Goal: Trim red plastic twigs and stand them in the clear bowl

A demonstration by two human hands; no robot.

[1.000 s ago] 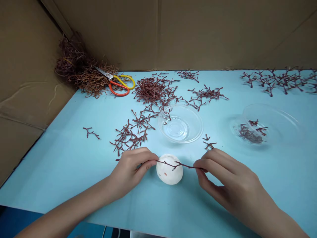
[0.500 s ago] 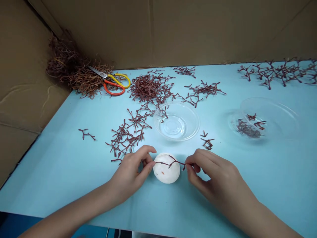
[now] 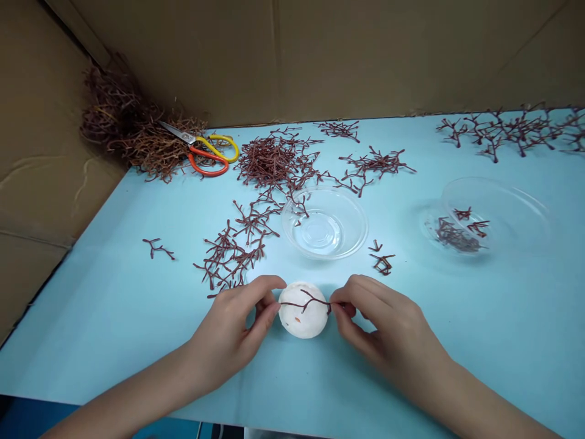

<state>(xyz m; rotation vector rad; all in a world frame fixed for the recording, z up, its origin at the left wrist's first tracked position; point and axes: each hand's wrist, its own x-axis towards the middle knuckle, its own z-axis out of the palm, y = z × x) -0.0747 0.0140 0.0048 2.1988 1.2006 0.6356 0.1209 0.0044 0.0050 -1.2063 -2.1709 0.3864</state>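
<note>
A thin brown branching twig stretches level between my two hands, passing across a small round white object on the table. My left hand pinches the twig's left end between thumb and finger. At the other end, my right hand grips it with thumb and fingertips closed. Two small orange-brown specks show on the white object's surface. Just beyond my left hand lies a loose spread of similar twigs. Whether the twig touches the white object, I cannot tell.
Behind the hands stands a clear plastic bowl. Another clear container at right holds short twig bits. Orange-and-yellow scissors rest against a tangled twig heap. More twigs lie at the back right. Cardboard walls border the blue table.
Both hands have shifted slightly left with the twig held between them. The whole view has also drifted a little. The twig's side fork appears turned somewhat.
</note>
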